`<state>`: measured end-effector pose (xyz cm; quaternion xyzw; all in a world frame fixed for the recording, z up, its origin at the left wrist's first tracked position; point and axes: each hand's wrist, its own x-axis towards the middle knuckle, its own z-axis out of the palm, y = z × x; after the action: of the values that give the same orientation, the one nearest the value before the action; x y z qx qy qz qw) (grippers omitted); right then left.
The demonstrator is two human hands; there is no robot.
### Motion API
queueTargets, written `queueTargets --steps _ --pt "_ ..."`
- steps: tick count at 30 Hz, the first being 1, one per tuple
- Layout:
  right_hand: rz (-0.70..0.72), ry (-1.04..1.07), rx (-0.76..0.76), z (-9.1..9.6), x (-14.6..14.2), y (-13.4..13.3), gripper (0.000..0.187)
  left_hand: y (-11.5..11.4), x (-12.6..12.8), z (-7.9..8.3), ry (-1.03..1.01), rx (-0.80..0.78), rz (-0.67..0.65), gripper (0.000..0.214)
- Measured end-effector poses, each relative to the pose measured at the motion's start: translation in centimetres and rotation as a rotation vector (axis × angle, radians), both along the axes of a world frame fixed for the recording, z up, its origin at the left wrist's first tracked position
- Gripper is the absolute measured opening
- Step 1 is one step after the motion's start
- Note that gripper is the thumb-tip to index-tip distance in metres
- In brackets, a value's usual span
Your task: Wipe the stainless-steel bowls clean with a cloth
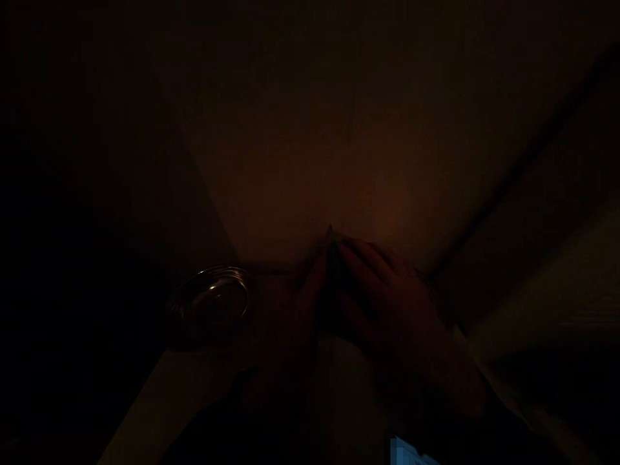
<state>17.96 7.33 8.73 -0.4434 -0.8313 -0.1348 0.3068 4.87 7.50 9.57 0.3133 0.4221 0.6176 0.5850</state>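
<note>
The scene is very dark. My left hand (285, 316) and my right hand (387, 297) are close together at the middle, with their fingers closed round something dark (333, 265) between them. I cannot make out what it is. A small thin tip (330, 228) sticks up just above the fingers. Left of my left hand stands a shiny round dish (217, 297), glass or metal, with glints along its rim.
A pale surface (184, 371) with a slanting edge lies under the hands and the dish. Behind rises a wall (310, 194) with a faint reddish glow. A bright bluish patch (409, 452) shows at the bottom edge, and a dark diagonal line (513, 168) runs on the right.
</note>
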Motion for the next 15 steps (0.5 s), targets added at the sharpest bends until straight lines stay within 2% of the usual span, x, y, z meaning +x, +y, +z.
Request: queueTargets --steps 2,9,11,15 --pt "-0.005 0.014 -0.018 -0.1 0.3 0.4 0.049 0.0 0.1 0.0 -0.013 -0.008 -0.029 0.027" --pt "0.118 -0.128 0.045 -0.3 -0.4 -0.9 0.047 -0.1 -0.3 0.9 -0.121 -0.065 0.035 0.015" --pt "0.132 -0.099 0.07 -0.3 -0.5 -0.8 0.045 -0.1 -0.4 1.0 -0.118 -0.049 0.023 0.014" --pt "0.055 0.032 0.052 -0.6 -0.4 0.2 0.047 0.1 -0.4 0.6 -0.084 -0.007 0.052 0.023"
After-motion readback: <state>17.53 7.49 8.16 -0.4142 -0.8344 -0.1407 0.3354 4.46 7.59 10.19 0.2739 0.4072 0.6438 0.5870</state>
